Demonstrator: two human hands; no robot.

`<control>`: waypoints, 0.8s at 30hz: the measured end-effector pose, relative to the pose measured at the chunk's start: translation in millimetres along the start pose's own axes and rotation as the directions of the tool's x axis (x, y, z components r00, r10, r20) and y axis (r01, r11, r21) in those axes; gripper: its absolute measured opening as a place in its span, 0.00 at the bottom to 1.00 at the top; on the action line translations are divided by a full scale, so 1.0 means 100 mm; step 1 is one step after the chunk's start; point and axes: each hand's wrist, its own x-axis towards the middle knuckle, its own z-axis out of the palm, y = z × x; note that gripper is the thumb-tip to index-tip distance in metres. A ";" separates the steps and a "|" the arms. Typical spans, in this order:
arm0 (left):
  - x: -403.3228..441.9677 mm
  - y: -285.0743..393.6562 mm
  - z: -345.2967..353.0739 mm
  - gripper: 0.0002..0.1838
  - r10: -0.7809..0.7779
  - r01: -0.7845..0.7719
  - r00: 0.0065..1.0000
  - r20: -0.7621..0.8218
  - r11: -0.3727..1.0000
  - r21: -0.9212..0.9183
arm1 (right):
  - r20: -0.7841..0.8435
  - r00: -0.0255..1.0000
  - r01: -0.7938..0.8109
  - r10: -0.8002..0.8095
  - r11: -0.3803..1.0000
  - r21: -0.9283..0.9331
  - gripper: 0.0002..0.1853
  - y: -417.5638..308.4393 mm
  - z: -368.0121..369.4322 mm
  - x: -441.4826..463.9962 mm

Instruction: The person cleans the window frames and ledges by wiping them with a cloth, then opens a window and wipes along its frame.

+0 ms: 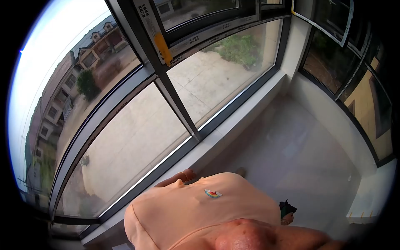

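Note:
My left hand (188, 175) shows past the chest of my pale peach shirt (200, 208), close to the white window sill (221, 133). Its fingers look curled, and whatever may be in them is hidden. A thin band circles that wrist. On the other side, my right hand (287, 219) hangs low beside my body, closed around a crumpled dark green and black cloth (287, 207). The shirt covers most of both arms and carries a small rainbow patch (213, 193).
Tall dark-framed windows (179, 104) run along the left, with a yellow piece (163, 50) on one frame. An opened window sash (329, 21) juts in at the upper right. Grey shiny floor (287, 146) lies ahead, bounded by a low white wall (333, 112).

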 end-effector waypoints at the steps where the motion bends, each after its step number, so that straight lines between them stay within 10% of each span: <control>1: 0.34 0.09 0.09 0.12 0.085 -0.085 0.996 -0.010 0.996 0.004 | -0.008 1.000 -0.006 0.006 1.000 -0.003 0.26 -0.18 0.02 0.13; 3: 0.91 0.42 0.03 0.12 0.346 -0.351 0.933 0.097 0.818 0.456 | -0.026 0.999 -0.023 0.023 1.000 0.003 0.26 -0.57 0.03 0.43; 6: 1.36 0.99 -0.11 0.15 0.436 -0.471 0.874 0.217 0.642 0.605 | -0.037 0.998 -0.053 0.053 0.999 0.002 0.26 -1.06 -0.04 0.75; 9: 1.69 2.27 -0.52 0.19 -0.049 0.040 0.992 0.117 0.996 0.074 | -0.040 0.997 -0.072 0.072 0.997 0.008 0.26 -1.52 -0.07 1.13; 12: 2.15 3.25 -0.85 0.18 0.224 -0.195 0.970 -0.095 0.949 0.247 | -0.023 0.996 -0.088 0.088 0.996 0.004 0.26 -1.98 -0.02 1.52; 20: 2.66 5.30 -0.92 0.18 0.254 -0.266 0.945 -0.209 0.964 -0.031 | 0.082 0.989 -0.118 0.127 0.988 -0.103 0.25 -3.14 0.46 3.08; 24: 2.72 5.81 -0.68 0.21 0.331 -0.305 0.918 -0.220 0.941 0.145 | 0.126 0.971 -0.180 0.205 0.966 -0.184 0.25 -3.74 0.55 3.95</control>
